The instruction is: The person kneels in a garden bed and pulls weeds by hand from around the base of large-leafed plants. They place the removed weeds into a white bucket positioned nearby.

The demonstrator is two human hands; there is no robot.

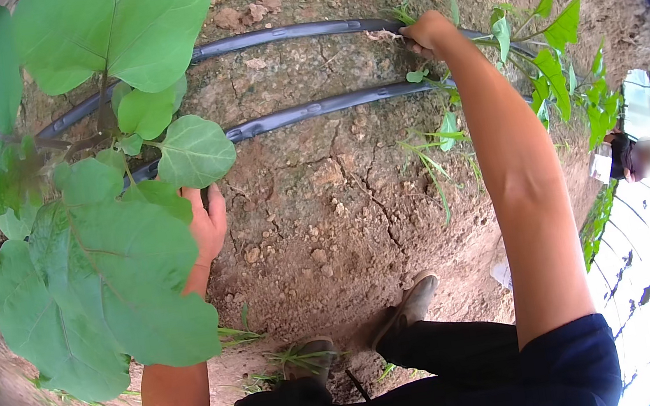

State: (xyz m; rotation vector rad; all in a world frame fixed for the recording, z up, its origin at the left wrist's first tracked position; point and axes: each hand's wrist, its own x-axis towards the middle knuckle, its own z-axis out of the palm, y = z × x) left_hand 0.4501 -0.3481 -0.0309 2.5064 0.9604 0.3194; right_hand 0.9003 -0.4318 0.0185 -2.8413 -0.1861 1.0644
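My right hand [426, 36] is at the upper black drip irrigation hose [289, 33], its fingers closed by a small green weed [403, 11] and some pale roots [384, 36]. Whether the fingers grip the weed or the hose cannot be told. Below runs a second drip hose [317, 106]. My left hand [207, 219] is low at the left, beside the lower hose, its thumb apart; broad leaves of a large plant, possibly an eggplant [121, 263], hide part of that hand and forearm.
Grassy weeds [433, 169] and a leafy vine [552, 71] grow at the right on cracked soil [313, 204]. My shoes [416, 299] stand on the ground below. Another person [624, 156] is far off at the right, near a bright greenhouse wall [647, 232].
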